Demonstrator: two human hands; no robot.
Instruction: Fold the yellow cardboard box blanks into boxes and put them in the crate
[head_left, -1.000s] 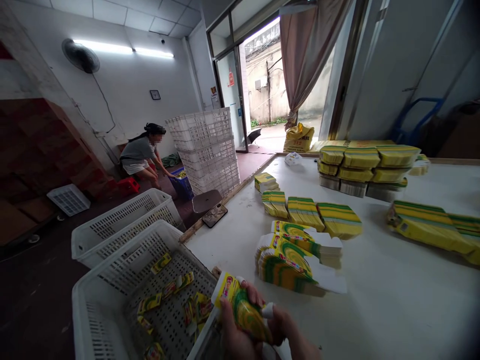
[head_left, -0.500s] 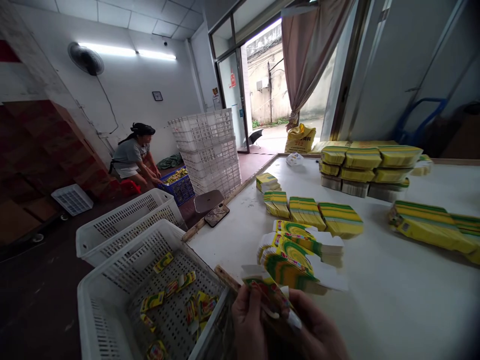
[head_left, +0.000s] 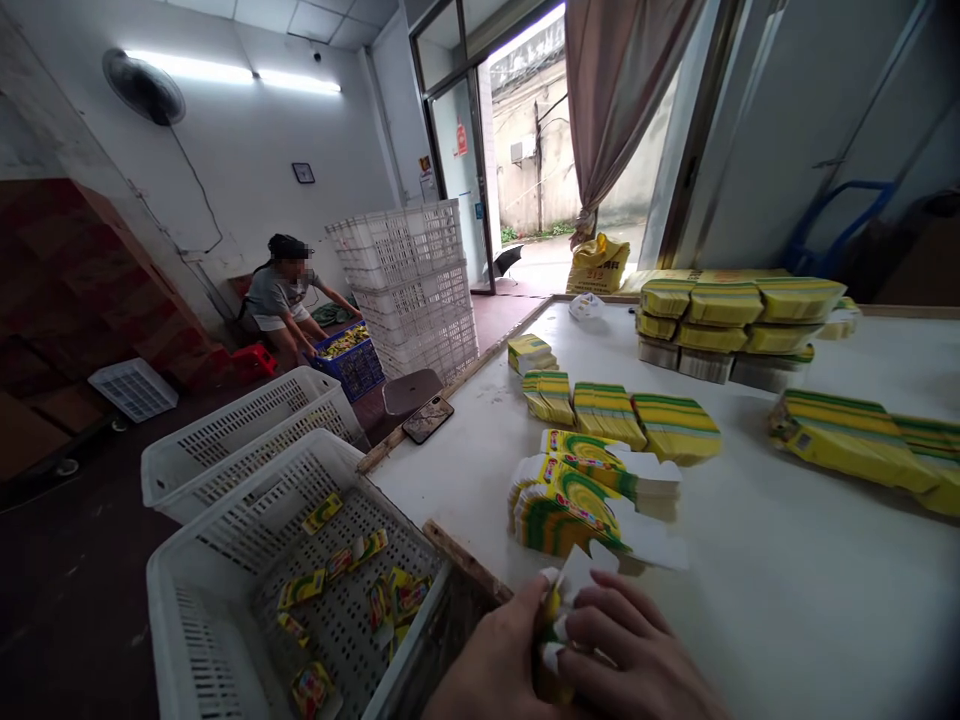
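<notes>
Near the table's front edge, my left hand (head_left: 491, 655) is closed around a small yellow and green carton (head_left: 553, 612) with white flaps standing up. My right hand (head_left: 626, 640) curls over the carton's other side, its fingers on the flaps. White covers show on some fingertips. Much of the carton is hidden by my fingers. Just beyond my hands lies a fanned stack of flat yellow and green cartons (head_left: 562, 505), white flaps pointing right. To the left, a white plastic crate (head_left: 176, 560) has several small cartons (head_left: 304, 590) scattered on its floor.
Bundled carton stacks (head_left: 675, 430) stand along the white table (head_left: 750, 560), with higher piles (head_left: 739, 310) behind. A phone (head_left: 429, 420) lies by the wooden edge. Stacked white crates (head_left: 412, 285) stand past it. A person (head_left: 285, 295) bends over a blue crate (head_left: 356, 370).
The carton has turned more upright, and my right hand has come over it from the right. My view has shifted slightly. The other person has moved a little beside the blue crate.
</notes>
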